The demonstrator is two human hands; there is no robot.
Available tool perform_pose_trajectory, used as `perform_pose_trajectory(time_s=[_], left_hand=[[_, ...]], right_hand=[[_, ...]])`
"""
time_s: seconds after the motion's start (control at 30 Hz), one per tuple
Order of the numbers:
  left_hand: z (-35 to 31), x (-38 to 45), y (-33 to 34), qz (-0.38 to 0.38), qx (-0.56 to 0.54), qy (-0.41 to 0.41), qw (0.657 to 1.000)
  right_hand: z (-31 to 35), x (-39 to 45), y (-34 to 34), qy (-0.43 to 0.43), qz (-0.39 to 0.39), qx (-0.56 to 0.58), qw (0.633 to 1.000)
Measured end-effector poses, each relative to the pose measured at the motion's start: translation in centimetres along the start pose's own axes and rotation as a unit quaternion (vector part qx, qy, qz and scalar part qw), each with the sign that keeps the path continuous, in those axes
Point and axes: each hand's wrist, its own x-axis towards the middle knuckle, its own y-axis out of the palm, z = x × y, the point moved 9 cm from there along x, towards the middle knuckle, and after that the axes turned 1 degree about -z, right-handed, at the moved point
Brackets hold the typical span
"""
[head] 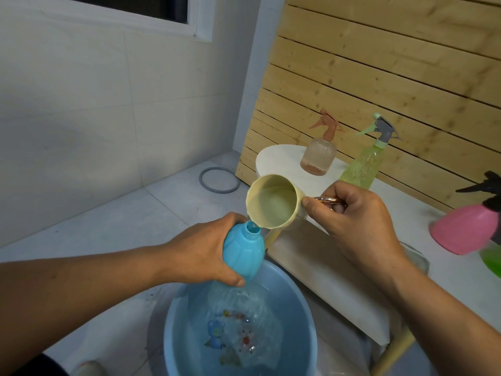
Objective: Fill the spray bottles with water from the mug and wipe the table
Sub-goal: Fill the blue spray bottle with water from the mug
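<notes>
My left hand [206, 252] grips a blue spray bottle [244, 251] with no spray head, held tilted over a blue basin. My right hand [360, 221] holds a cream mug [273, 202] by its metal handle. The mug is tipped, its lip at the bottle's open neck, and water runs in. On the white table [339, 261] stand a peach spray bottle [320, 150], a yellow-green spray bottle [366, 164] and a pink spray bottle [466, 226] with a black head.
The blue basin [184, 329] holds water and sits on the tiled floor below my hands. A grey ring [219, 180] lies on the floor near the wall. Behind the table stands a wooden slat panel [379, 77]. A green thing [492, 260] shows at the right edge.
</notes>
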Motion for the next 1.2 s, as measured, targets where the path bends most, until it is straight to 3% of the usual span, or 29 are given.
perform_pose_trajectory(time_s=[1.2], left_hand=[[0.2, 0.0, -0.2, -0.003, -0.001, -0.002, 1.0]], right_hand=[[1.0, -0.4, -0.6, -0.037, -0.024, -0.03, 0.999]])
